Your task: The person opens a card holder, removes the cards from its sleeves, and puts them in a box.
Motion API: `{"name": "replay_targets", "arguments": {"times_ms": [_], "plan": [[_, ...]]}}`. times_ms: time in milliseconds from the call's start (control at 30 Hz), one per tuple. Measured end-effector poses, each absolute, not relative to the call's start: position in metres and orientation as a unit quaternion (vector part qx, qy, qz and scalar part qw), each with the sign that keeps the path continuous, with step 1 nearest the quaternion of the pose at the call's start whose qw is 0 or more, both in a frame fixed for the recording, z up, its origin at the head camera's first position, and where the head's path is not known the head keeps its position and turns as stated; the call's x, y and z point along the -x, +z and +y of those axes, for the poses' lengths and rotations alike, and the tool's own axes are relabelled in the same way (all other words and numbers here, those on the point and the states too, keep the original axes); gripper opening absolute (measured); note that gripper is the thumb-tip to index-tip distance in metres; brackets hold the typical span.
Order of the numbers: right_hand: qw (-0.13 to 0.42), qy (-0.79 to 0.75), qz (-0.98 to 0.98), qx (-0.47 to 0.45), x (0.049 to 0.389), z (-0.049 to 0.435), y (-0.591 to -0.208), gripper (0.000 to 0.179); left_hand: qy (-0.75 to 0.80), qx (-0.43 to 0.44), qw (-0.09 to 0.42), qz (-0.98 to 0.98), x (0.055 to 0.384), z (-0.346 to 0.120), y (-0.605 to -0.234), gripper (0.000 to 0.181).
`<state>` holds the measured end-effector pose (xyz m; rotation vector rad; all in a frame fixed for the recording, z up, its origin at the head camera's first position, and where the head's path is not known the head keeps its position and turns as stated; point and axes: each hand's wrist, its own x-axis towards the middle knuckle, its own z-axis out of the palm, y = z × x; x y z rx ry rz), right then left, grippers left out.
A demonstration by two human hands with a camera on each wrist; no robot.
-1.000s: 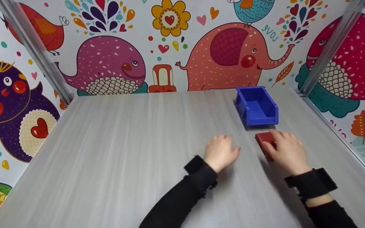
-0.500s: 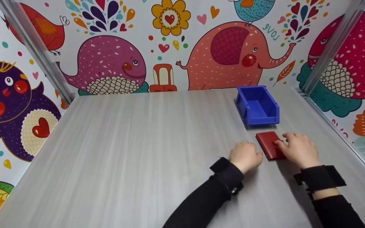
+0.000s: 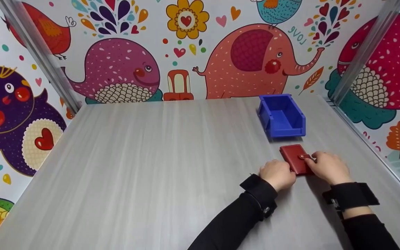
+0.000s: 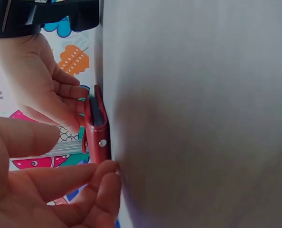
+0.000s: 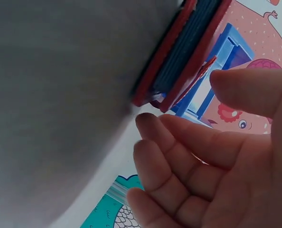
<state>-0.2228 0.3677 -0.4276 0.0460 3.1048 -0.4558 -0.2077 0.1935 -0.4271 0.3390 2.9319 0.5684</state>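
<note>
A red wallet [image 3: 293, 159] with a snap strap [image 3: 304, 156] on its right side lies on the table. In the right wrist view, dark layers [image 5: 184, 50] show between its covers. My left hand [image 3: 278, 175] is at the wallet's lower left; its fingertips touch the studded spine in the left wrist view, with the thumb apart. At the opposite side is my right hand [image 3: 330, 168], thumb at the strap. The right wrist view shows its fingers [image 5: 153, 164] loosely bent beside the wallet's edge, and its thumb off the cover.
A blue open-front bin [image 3: 282, 118] stands just beyond the wallet. The grey table [image 3: 134, 173] extends far to the left. Printed cartoon walls [image 3: 186, 48] and metal posts [image 3: 366, 52] bound the back and sides.
My left hand has moved right to the wallet's spine. My right hand first drew back right off the wallet's top, then brought its thumb to the strap. The wallet stays nearly in place.
</note>
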Motion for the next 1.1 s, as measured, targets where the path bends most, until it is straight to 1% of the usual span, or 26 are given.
{"name": "replay_targets", "arguments": {"times_ms": [267,533,800,967,1100], "plan": [[0.044,-0.162,0.985,-0.03,0.225,0.368,-0.426,0.047,0.204,-0.109,0.081,0.97,0.208,0.203,-0.429,0.017],[0.058,-0.171,0.983,-0.034,0.224,0.368,-0.424,0.045,0.238,-0.102,0.093,0.961,0.211,0.204,-0.429,0.015],[0.053,-0.196,0.979,-0.024,0.222,0.37,-0.425,0.044,0.321,-0.084,0.124,0.935,0.215,0.202,-0.43,0.027],[0.054,-0.227,0.972,-0.013,0.222,0.372,-0.426,0.044,0.341,-0.079,0.113,0.93,0.218,0.2,-0.431,0.023],[0.056,-0.25,0.967,-0.008,0.221,0.372,-0.427,0.044,0.351,-0.081,0.095,0.928,0.22,0.197,-0.431,0.021]]}}
